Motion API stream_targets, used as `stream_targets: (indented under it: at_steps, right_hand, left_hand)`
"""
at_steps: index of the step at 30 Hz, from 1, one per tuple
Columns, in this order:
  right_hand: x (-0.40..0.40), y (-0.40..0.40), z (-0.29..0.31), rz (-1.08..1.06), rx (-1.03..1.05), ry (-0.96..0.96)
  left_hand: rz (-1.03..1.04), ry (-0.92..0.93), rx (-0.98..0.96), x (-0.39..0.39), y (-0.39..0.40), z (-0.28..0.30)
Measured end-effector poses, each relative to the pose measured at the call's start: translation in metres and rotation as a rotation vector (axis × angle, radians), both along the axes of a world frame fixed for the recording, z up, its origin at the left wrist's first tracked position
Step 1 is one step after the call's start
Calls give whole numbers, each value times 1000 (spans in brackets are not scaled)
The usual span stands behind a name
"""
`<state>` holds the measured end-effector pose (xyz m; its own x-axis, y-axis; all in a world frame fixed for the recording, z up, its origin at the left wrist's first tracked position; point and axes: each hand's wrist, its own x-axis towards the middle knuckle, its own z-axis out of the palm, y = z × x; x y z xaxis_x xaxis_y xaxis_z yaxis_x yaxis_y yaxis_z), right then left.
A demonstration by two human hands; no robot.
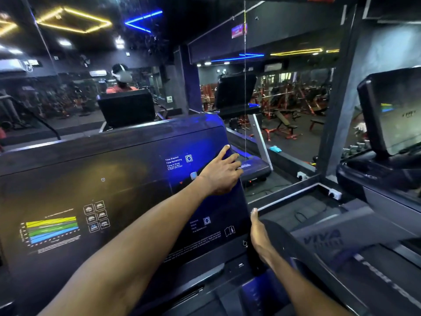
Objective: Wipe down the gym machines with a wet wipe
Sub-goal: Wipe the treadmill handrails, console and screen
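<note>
Head view is filled by a dark treadmill console; its right edge is reached by the left hand, with fingers spread and nearly straight, laid over the edge near the white printed labels; nothing is seen held in it; the wipe is not made out, so its place cannot be told. Lower right, the right hand is laid on a black handlebar beside the console, thumb up; whether the fingers are curled round it cannot be told. A mirror is seen behind, a second treadmill at right.
</note>
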<state>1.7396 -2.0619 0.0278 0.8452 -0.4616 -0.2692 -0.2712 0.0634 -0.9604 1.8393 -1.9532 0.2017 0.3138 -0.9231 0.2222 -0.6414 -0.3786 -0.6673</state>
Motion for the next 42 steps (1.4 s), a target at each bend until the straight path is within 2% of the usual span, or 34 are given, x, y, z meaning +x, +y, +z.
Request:
stream_targets:
  at_steps: [3, 6, 11, 13, 16, 19, 21, 25, 27, 32, 38, 42]
  right_hand:
    - [9, 3, 32, -6, 96, -112]
    - [38, -4, 10, -11, 134, -159]
    - [-22, 25, 8, -178, 281, -96]
    - [-24, 26, -8, -228, 351, -103]
    - [-21, 29, 3, -259, 386, -110]
    - [16, 19, 12, -264, 277, -104]
    - [50, 10, 15, -230, 113, -88]
    - [28, 44, 81, -241, -205, -14]
    - [29, 45, 93, -259, -266, 3]
    - [76, 38, 167, -135, -346, -195]
    - [85, 38, 179, -129, -514, -150]
    - [111, 37, 235, -50, -626, -276]
  left_hand:
    - [-21, 3, 8, -3, -2, -6]
    - [-24, 26, 25, -6, 0, -8]
    - [-47, 62, 19, -9, 9, -13]
    - [-45, 79, 20, -12, 11, -13]
    - [-39, 112, 32, -16, 14, -10]
    - [-35, 122, 22, -15, 21, -2]
    - [-36, 112, -11, -12, 28, 5]
    - [7, 82, -103, 0, 43, 26]
    - [35, 35, -141, 9, 51, 42]
    - [47, -15, -221, 25, 58, 67]
    - [0, -96, -319, 38, 69, 77]
    - [81, -115, -429, 41, 77, 87]
